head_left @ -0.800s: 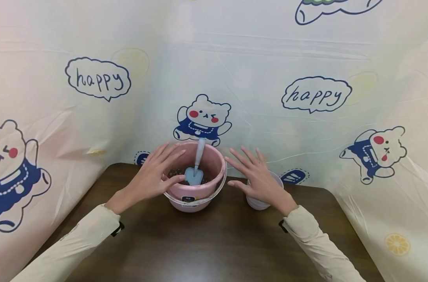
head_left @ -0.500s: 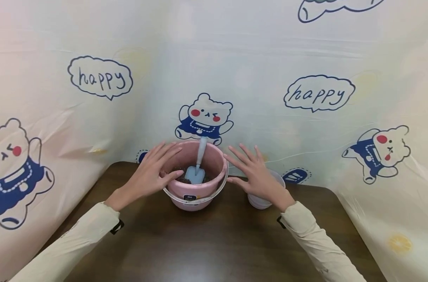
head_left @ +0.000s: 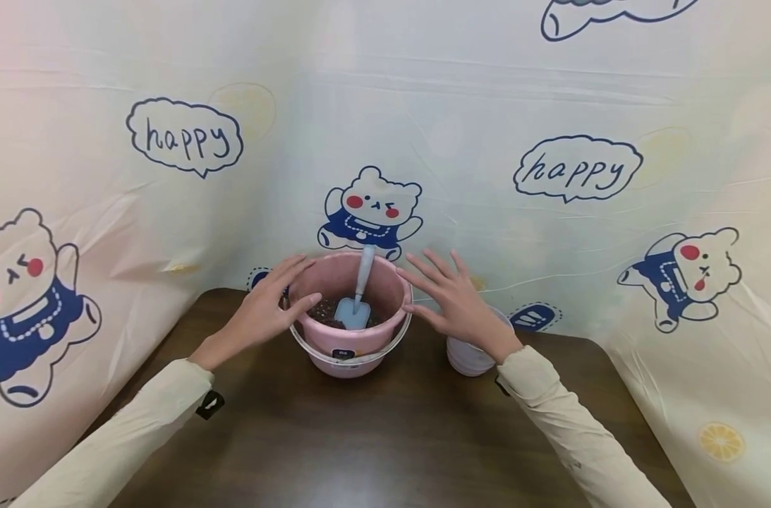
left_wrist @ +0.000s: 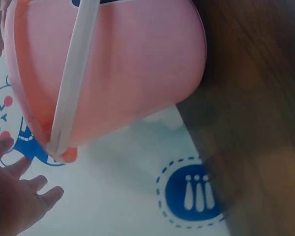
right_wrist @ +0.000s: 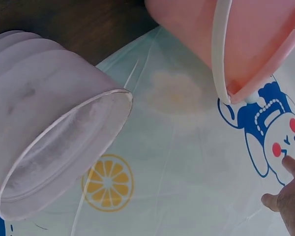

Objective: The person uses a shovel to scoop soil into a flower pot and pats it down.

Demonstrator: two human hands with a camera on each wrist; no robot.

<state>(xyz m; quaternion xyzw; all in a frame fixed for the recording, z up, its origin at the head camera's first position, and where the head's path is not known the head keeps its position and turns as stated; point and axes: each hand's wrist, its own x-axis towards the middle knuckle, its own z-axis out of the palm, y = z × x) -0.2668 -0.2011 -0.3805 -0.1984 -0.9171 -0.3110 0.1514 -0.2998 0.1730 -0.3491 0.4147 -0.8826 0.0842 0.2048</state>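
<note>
A pink bucket [head_left: 343, 343] with a white handle [left_wrist: 73, 78] hanging at its front holds dark soil [head_left: 326, 310]. A light blue shovel [head_left: 353, 312] stands in the soil, its handle leaning on the far rim. My left hand [head_left: 261, 310] is at the bucket's left side with fingers extended, thumb reaching over the near-left rim. On the other side, my right hand [head_left: 455, 303] spreads its fingers, the tips right at the right rim. Neither hand grips anything. A whitish ribbed pot [right_wrist: 54, 113] stands under and behind my right hand, partly hidden by it in the head view.
Everything stands on a dark brown wooden table [head_left: 385, 437]. A printed cloth [head_left: 461, 106] with cartoon bears and lettering hangs close behind the bucket and along both sides of the table.
My left hand has drawn back a little to the left, its thumb showing more soil. My right hand has shifted slightly left and up, closer to the rim. The head view has shifted slightly.
</note>
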